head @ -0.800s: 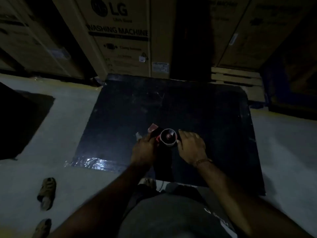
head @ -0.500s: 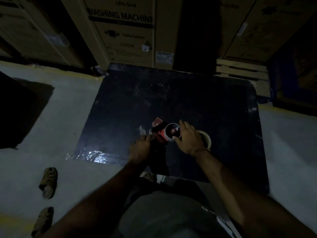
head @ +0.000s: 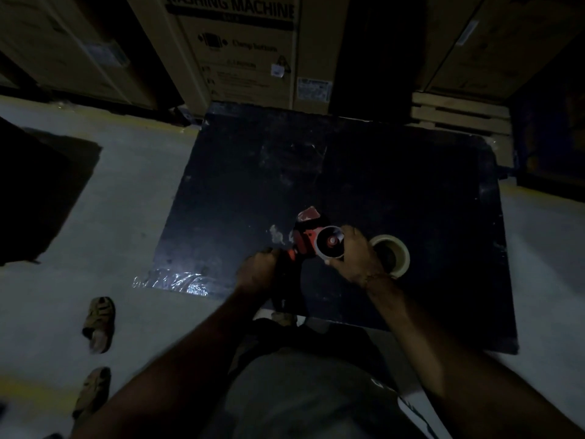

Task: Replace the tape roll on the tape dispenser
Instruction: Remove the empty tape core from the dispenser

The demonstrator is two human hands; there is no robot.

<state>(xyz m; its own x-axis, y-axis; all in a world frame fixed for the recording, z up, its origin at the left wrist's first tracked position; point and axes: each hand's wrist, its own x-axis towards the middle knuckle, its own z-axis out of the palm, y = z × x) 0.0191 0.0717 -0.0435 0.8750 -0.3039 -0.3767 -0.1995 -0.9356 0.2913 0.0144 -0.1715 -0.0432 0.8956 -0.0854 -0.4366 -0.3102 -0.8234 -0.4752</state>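
A red tape dispenser [head: 305, 240] lies over a black board [head: 395, 191] on the floor. My left hand [head: 258, 274] grips its handle at the lower left. On the dispenser's hub sits a thin pale roll core [head: 330, 243], and my right hand [head: 356, 256] is closed around its right rim. A fuller beige tape roll [head: 392, 255] lies flat on the board just right of my right hand, partly hidden by it. The scene is very dim.
Large cardboard washing-machine boxes [head: 240, 49] stand behind the board, and a wooden pallet [head: 459, 112] sits at the back right. Two sandals [head: 99, 323] lie on the pale floor at the left. Crumpled clear film [head: 171, 282] sticks to the board's near left corner.
My right hand has shifted on the core, and the beige roll beside it has come into view. The view has tilted down a little; my left hand stays on the handle.
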